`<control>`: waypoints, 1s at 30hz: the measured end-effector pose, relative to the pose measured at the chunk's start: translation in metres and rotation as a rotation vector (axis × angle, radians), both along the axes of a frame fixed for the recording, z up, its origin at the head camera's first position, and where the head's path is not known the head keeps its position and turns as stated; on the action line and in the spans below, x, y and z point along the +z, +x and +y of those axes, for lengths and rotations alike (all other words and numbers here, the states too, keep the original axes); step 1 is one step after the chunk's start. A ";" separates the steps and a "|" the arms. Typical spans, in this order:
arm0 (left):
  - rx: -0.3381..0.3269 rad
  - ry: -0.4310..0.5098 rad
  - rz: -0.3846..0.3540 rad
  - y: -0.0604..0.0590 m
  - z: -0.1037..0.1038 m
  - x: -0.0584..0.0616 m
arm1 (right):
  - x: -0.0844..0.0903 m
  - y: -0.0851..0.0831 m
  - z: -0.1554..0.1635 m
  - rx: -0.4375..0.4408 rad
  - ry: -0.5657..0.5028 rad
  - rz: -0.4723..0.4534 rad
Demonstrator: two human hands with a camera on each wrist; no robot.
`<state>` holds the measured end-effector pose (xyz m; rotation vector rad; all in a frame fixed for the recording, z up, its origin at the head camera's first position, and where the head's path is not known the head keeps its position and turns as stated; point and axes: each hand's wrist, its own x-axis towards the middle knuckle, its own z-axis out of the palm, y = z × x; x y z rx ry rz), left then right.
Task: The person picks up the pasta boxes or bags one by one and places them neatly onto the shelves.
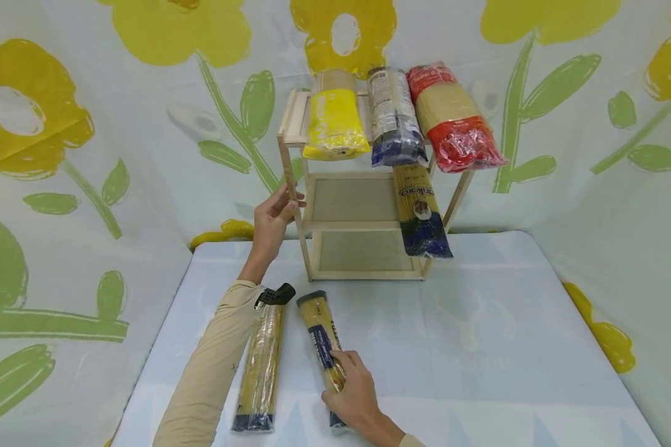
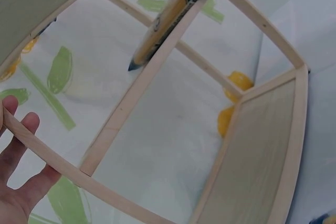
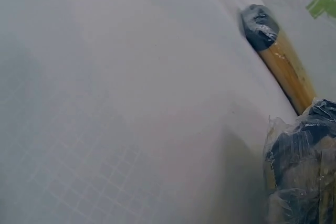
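My left hand [image 1: 274,220] holds the left front upright of a small wooden shelf rack [image 1: 363,275]; in the left wrist view its thumb and fingers are around the post. My right hand [image 1: 355,391] grips the lower part of a spaghetti pack [image 1: 319,323] with a dark blue label, which lies on the table in front of the rack. To its left, partly under the left forearm, lies another spaghetti pack [image 1: 260,372] with a dark blue end. The right wrist view shows two pack ends but not the hand.
On the rack's top lie a yellow pasta pack [image 1: 337,124], a clear and blue pack [image 1: 396,115] and a red pack [image 1: 455,118]. A blue-ended spaghetti pack [image 1: 422,211] sticks out from the middle shelf's right side. Flowered cloth [image 1: 145,124] hangs around the white table [image 1: 481,335].
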<state>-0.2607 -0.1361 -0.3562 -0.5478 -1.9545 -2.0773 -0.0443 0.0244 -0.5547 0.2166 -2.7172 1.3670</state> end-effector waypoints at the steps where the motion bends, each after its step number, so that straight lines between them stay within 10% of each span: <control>1: -0.001 -0.002 -0.001 0.000 0.000 0.000 | 0.001 0.000 0.003 -0.004 -0.004 -0.003; 30: 0.000 -0.009 -0.002 0.000 -0.001 0.000 | 0.079 -0.006 0.069 -0.073 -0.099 0.158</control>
